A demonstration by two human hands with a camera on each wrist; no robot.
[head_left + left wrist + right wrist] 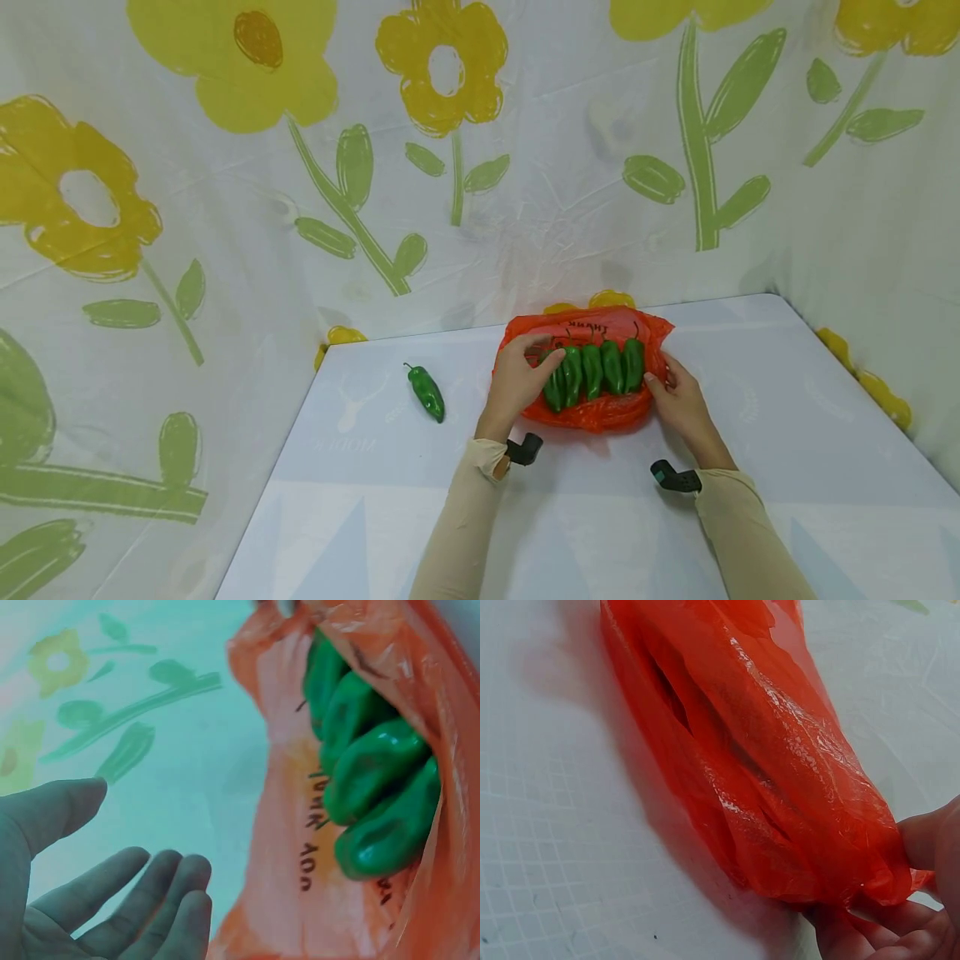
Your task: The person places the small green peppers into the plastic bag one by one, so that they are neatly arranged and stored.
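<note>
A red plastic bag point(592, 419) with dark printing lies on the table, its mouth spread wide. Several green peppers point(592, 371) sit side by side in it, their stems toward the wall. At the bag's right end my right hand point(680, 400) pinches the plastic between thumb and fingers; the right wrist view shows the bag point(780, 772) gathered there. My left hand point(513, 379) hovers by the bag's left end. In the left wrist view, this hand point(112, 900) has its thumb and fingers apart with nothing between them, beside the peppers point(375, 772).
A single green pepper point(427, 392) lies on the table point(360, 458), left of the bag. Behind the table hangs a white sheet point(540, 167) printed with yellow flowers and green leaves. Black wrist cameras point(525, 450) sit at both cuffs.
</note>
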